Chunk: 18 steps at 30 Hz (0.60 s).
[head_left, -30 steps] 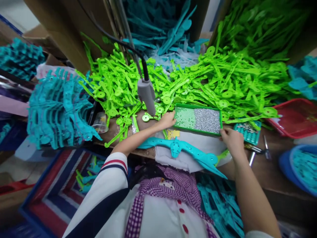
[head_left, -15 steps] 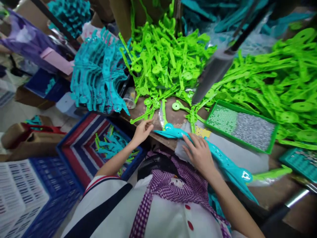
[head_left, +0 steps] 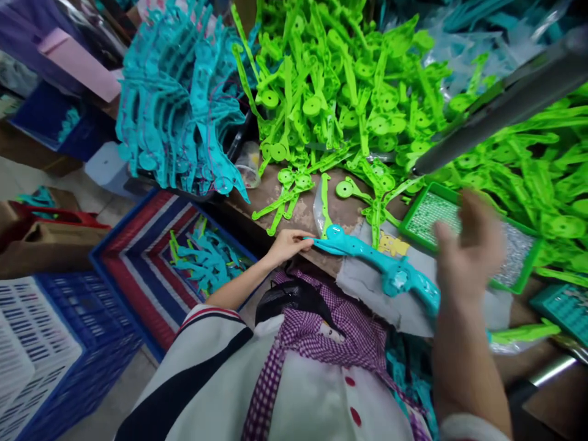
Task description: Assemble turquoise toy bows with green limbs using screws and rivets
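Turquoise part (head_left: 379,260), bow-shaped (glossy), lying slantwise;

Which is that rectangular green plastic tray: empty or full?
The green tray isn't empty: small silvery pieces show inside. The right hand hides its middle; whether it's full, I can't tell.

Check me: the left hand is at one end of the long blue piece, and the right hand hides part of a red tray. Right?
Not quite: the head view shows a green tray, not red. The left hand, long blue piece and right hand are as you say.
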Each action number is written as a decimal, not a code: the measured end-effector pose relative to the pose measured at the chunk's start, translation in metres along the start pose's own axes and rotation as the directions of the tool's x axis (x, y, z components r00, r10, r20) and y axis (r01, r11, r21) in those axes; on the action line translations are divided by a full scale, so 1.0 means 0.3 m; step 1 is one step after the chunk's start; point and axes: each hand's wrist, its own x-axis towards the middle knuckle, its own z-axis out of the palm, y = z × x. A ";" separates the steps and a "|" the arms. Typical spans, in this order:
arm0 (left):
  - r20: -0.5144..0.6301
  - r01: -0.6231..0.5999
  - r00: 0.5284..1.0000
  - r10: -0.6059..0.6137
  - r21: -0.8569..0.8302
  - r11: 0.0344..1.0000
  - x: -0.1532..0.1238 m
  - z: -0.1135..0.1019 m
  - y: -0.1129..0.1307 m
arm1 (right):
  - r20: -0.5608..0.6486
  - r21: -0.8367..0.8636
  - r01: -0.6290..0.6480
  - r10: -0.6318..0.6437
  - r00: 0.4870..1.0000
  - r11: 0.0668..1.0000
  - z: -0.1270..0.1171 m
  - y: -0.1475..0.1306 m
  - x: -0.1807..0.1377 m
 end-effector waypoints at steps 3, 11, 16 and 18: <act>-0.035 -0.056 0.998 0.058 0.040 0.998 -0.005 0.009 -0.007 | -0.131 0.280 0.125 -0.091 0.987 0.952 0.066 0.047 0.316; -0.104 -0.193 0.970 0.222 0.232 0.953 -0.014 0.020 -0.025 | -0.023 0.462 -0.285 0.333 0.943 0.840 0.027 0.106 0.362; -0.100 -0.153 0.978 0.183 0.250 0.956 -0.019 0.011 -0.012 | -0.096 0.412 -0.342 0.414 0.905 0.844 -0.028 0.128 0.248; -0.116 -0.111 0.983 0.140 0.231 0.967 -0.020 0.010 -0.005 | -0.235 0.484 -0.315 0.468 0.852 0.816 0.006 0.142 0.224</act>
